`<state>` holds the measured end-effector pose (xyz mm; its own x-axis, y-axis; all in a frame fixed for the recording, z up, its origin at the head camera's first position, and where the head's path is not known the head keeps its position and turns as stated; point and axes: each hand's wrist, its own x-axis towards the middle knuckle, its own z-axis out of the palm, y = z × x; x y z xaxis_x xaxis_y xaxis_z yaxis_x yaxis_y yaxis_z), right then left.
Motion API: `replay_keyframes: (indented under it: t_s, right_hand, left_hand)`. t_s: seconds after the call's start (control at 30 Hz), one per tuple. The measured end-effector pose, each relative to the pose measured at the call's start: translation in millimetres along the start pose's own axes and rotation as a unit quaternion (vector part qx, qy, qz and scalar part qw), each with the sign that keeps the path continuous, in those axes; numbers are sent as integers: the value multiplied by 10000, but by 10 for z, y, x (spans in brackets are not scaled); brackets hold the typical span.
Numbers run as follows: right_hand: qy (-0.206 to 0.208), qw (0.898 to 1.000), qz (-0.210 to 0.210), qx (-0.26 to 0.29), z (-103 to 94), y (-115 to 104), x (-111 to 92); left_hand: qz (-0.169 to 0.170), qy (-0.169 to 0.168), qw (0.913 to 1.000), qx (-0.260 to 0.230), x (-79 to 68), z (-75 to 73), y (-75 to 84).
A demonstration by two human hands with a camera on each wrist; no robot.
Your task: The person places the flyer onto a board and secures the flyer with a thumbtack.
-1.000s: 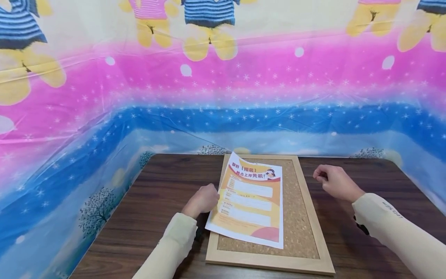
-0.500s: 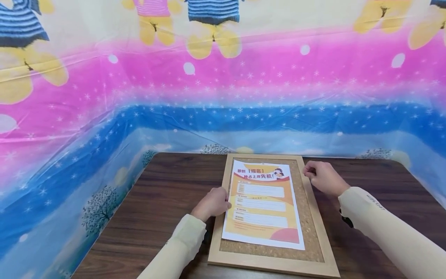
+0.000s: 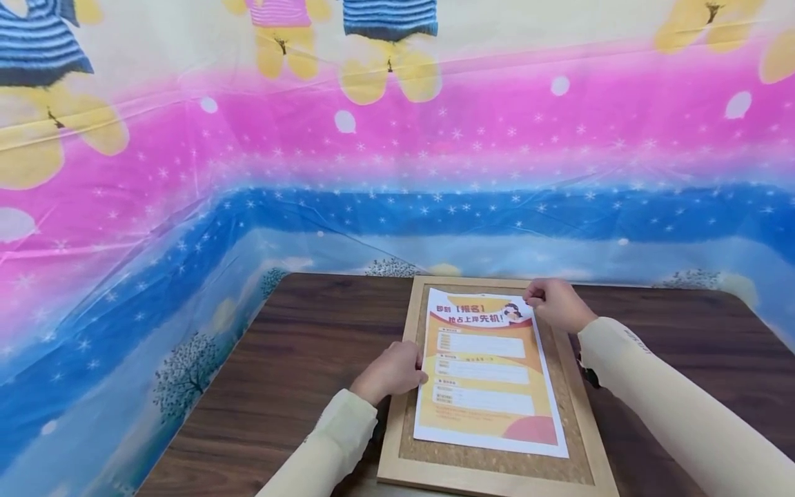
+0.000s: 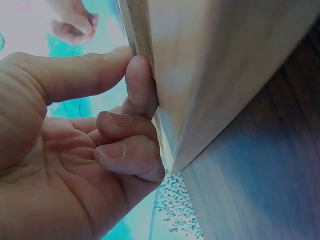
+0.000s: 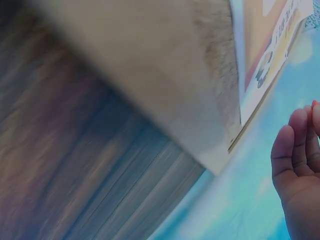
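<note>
A printed paper sheet point(image 3: 484, 373) in orange and yellow, with a red heading, lies over the framed cork board point(image 3: 491, 476). My left hand point(image 3: 393, 370) pinches the sheet's left edge between thumb and index finger, its other fingers curled against the wooden frame in the left wrist view. At the sheet's top right corner my right hand point(image 3: 555, 304) hovers close over the board. Its fingertips pinch a small red thing point(image 5: 314, 104), mostly hidden by the fingers; its kind cannot be made out.
The board lies on a dark wood-grain table point(image 3: 292, 345). Behind the table and along its left side hangs a patterned cloth point(image 3: 385, 207) in pink and blue. Bare cork shows along the sheet's right and bottom sides.
The sheet has gone from tilted with a raised corner to lying flatter and straighter on the board. My right hand has moved left to its top right corner; my left hand followed the sheet rightward.
</note>
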<state>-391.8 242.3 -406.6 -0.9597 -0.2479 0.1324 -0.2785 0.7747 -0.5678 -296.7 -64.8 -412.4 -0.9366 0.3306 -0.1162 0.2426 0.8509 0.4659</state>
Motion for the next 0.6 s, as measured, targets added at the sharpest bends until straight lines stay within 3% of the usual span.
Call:
replay_keyframes:
  t_s: [0.23, 0.43, 0.6]
  right_hand:
    - [-298, 9987, 386, 157, 150, -139, 247]
    - [-432, 9978, 456, 223, 233, -141, 385]
    - [-690, 9930, 680, 678, 301, -96, 485]
  left_hand:
    - [39, -32, 10000, -56, -13, -2, -4]
    - [-96, -71, 9998, -130, -4, -8, 5]
    - [-29, -77, 9999, -73, 2, -12, -5]
